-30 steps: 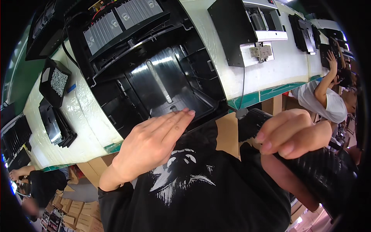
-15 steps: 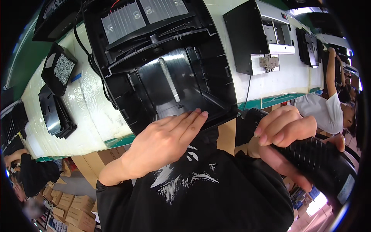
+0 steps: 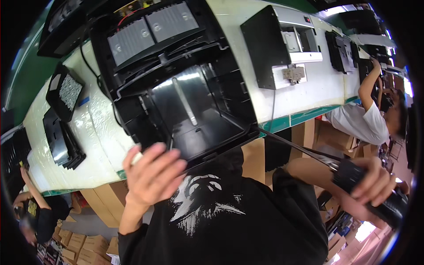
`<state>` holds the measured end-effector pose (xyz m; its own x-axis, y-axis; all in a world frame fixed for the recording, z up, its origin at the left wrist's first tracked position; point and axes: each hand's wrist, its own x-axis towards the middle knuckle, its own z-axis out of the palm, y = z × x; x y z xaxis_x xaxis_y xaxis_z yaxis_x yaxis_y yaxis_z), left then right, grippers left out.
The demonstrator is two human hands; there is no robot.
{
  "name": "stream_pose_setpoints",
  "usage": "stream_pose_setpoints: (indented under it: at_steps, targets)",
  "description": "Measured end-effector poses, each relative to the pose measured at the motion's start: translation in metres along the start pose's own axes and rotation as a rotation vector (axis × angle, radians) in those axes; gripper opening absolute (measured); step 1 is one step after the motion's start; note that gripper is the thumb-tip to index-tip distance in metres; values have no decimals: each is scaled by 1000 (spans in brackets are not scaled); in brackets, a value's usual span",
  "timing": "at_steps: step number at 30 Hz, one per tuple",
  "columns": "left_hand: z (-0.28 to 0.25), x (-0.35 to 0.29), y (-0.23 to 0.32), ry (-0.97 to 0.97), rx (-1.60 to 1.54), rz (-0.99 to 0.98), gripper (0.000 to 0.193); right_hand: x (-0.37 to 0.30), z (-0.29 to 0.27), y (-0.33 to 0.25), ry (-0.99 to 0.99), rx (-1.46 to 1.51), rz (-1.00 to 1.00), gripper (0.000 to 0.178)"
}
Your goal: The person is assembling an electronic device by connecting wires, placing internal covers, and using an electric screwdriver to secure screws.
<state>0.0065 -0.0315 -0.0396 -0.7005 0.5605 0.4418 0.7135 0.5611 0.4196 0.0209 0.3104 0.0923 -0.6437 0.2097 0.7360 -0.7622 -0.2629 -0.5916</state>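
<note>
A large black plastic housing (image 3: 207,139) lies on the bench in front of me, its hollow side facing up. Beside its near left edge is my left hand (image 3: 154,174), smeared by motion, with its fingers apart and nothing visible in them. My right hand (image 3: 375,185) is wrapped round a black electric screwdriver (image 3: 351,173) at the far right. The screwdriver's long thin shaft (image 3: 304,150) slants up to the left, and its tip is at the housing's near right corner. Whether the tip touches the housing, I cannot tell.
A black bin of screws (image 3: 70,92) and stacked black plastic parts (image 3: 62,141) lie to the left. On the right stands a black and white box unit (image 3: 282,48) with a metal connector. People work at both sides. Cardboard boxes (image 3: 88,247) are stacked at lower left.
My left hand has come off the housing's near edge and moved left, fingers spreading. My right hand has drawn the screwdriver down and to the right, exposing its long shaft.
</note>
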Motion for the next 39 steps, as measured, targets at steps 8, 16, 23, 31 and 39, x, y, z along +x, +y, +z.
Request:
stream_pose_setpoints:
  at_steps: [8, 16, 23, 31, 39]
  targets:
    - [43, -2, 9, 107, -65, -151, 35, 11, -78, -13, 223, -645, -431, 83]
    - [50, -1, 13, 87, -46, -155, 37, 6, -89, 30, 268, -607, -163, 86]
    - [62, 12, 22, 144, -47, -177, 36, 55, -86, 60, 66, -273, 182, 82]
    - [63, 7, 15, 201, -110, -163, 38, 96, -41, 128, 92, -820, 220, 51]
    - [68, 6, 8, 238, -260, -91, 44, 59, -34, 2, -30, 21, 498, 43]
